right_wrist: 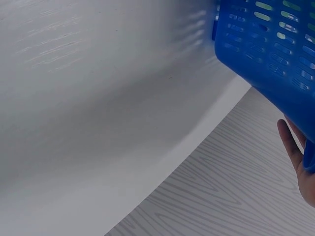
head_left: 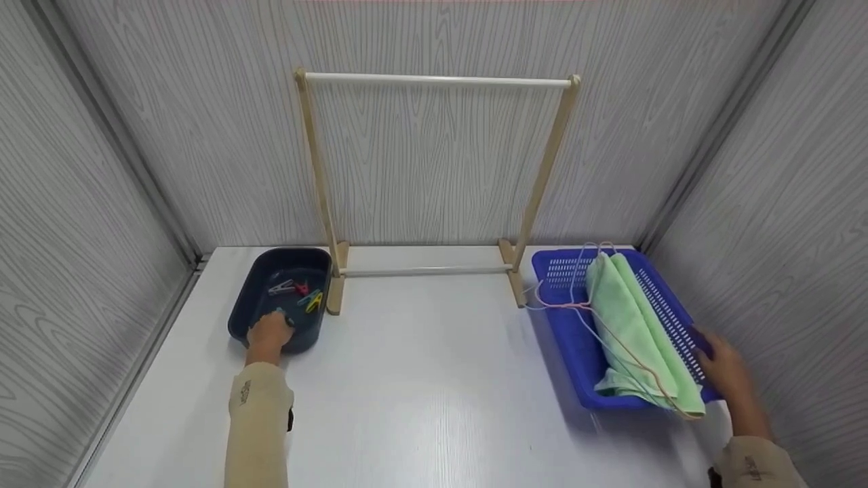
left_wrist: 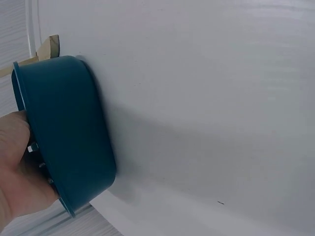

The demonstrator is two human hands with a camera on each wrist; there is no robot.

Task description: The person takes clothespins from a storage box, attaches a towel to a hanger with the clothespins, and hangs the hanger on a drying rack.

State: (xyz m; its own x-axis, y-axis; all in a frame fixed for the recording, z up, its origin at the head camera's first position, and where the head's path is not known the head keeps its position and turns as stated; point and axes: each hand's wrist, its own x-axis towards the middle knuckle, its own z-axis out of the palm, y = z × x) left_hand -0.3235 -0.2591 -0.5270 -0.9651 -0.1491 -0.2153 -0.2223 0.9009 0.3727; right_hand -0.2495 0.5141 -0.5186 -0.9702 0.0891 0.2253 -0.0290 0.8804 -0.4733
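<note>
Gripping the right rim of the blue, rectangular, perforated plastic basket (head_left: 576, 359): right hand (head_left: 724, 362), rim between thumb and fingers. Basket stands right on the white counter (head_left: 420, 379); cannot tell whether it sits flat. Inside, folded pale green cloth (head_left: 630, 318), its near end out over the rim; thin pink and pale blue hangers (head_left: 566, 306) lie across, poking past the left rim.

Left hand (head_left: 270, 331) reaches over the near rim of the dark teal plastic tub (head_left: 308, 335), far left. Fingers hidden; cannot tell if clamped on anything. Multicoloured clothespins (head_left: 314, 302) in tub.

Risks, judged: basket shoved left, hangers could snag the wood-and-white rack (head_left: 437, 80); pressing the tub's rim could tip it.

Edges: basket seems to overhang the counter's right edge; grey wood-grain wall (head_left: 800, 271) hems the right hand. Open room: mid-counter, near side of rack.
</note>
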